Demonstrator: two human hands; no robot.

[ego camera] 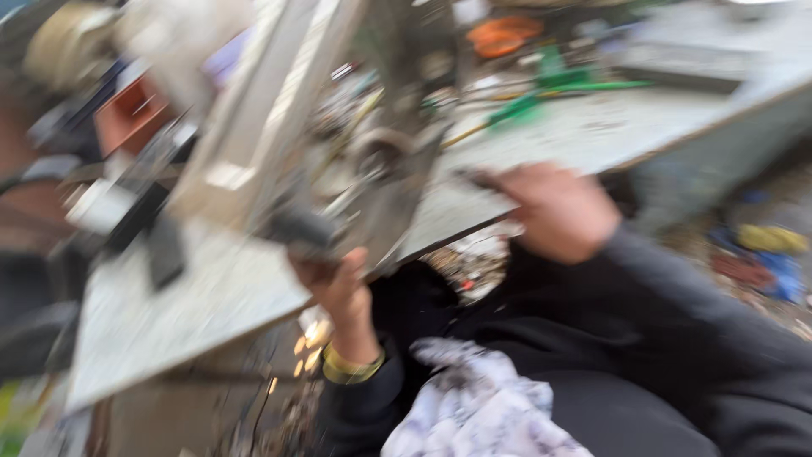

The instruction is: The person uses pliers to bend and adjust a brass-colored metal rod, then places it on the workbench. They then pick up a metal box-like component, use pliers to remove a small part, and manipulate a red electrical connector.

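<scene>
Plainly blurred by motion, the head view shows a grey metal machine point(372, 169) standing on a pale, speckled workbench point(592, 127), near the bench's front edge and between the person's two hands. Its upright frame rises toward the top of the picture, and a rounded housing sits low on it; finer detail cannot be made out.

The left hand point(338, 283) reaches up from below the bench edge, fingers curled round a dark handle point(300, 227) at the foot of the machine; the grasp looks closed on it. A yellow band point(348, 366) circles that wrist. The right hand point(558, 211) lies on the bench edge just right of the machine, closed like a fist over a thin dark object point(480, 178) whose kind cannot be told. Both arms wear dark sleeves, and a white patterned cloth point(482, 406) lies across the person's lap.

As for how far the work has gone, it seems under way, with both hands engaged at the machine, yet no workpiece or finished result can be picked out through the blur.

Farther back on the bench lie a green tool point(550, 89) and an orange object point(503, 35). An orange-brown box point(131, 110) sits at the left, with scattered debris point(474, 267) below the bench edge.
</scene>
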